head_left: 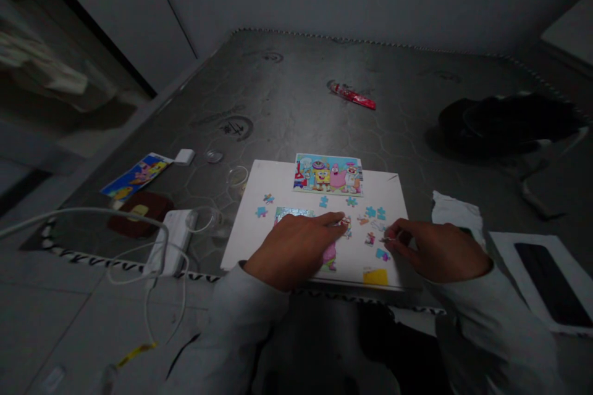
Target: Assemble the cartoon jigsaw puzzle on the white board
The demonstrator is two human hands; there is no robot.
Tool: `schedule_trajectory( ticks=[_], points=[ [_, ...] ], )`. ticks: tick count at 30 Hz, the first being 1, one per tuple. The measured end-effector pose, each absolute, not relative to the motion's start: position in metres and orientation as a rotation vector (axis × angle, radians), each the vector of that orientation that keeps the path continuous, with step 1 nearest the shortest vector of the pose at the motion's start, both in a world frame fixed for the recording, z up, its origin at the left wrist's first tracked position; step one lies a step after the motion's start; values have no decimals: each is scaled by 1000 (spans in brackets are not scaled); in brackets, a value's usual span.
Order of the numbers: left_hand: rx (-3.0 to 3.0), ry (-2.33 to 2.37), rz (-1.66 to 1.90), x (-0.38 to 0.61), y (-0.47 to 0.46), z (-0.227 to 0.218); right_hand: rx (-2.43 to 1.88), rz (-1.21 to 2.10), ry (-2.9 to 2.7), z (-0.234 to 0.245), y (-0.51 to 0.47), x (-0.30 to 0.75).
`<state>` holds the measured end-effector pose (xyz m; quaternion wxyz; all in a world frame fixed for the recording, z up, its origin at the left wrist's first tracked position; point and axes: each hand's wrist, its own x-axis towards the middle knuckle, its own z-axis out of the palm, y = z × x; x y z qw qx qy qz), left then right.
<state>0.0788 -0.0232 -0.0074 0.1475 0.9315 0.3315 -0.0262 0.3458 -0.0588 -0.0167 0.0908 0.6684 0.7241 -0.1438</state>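
Puzzle (pixel 291 213): part built, on the near middle of the board, mostly covered by the left hand.
Mattress (pixel 301 92): grey and quilted, runs to the far wall; everything lies on it.
Clothes (pixel 504 120): dark heap, far right.
Board (pixel 259 241): white, flat at the mattress's near edge.
Screen (pixel 551 284): dark, on a white sheet, near right, well apart from the board.
Left hand (pixel 291 250): palm down over the puzzle, not clenched, forefinger tip pressing on the edge piece.
Right hand (pixel 438 250): at the board's near right corner, thumb and forefinger pinching the small piece.
Picture (pixel 328 174): bright cartoon print on the board's far edge.
Card (pixel 136 176): colourful, flat, left of the board.
Power strip (pixel 173 231): white, near left, with white cables looping from it.
Wrapper (pixel 353 96): red, far middle.
Loose pieces (pixel 323 201): mostly blue, scattered on the board between the picture and the hands.
Edge piece (pixel 343 221): at the puzzle's right side, under the left fingertip.
Small piece (pixel 389 239): just above the board, in the right fingers.
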Motion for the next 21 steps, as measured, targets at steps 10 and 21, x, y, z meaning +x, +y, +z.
schedule_trajectory(
  ticks=[10, 21],
  points=[
    [2689, 948, -73, 80, -22, -7, 1983, -427, 2146, -16, -59, 349],
    [2671, 991, -62, 77, -21, -3, 1992, -488, 2068, -17, -57, 347]
  ],
)
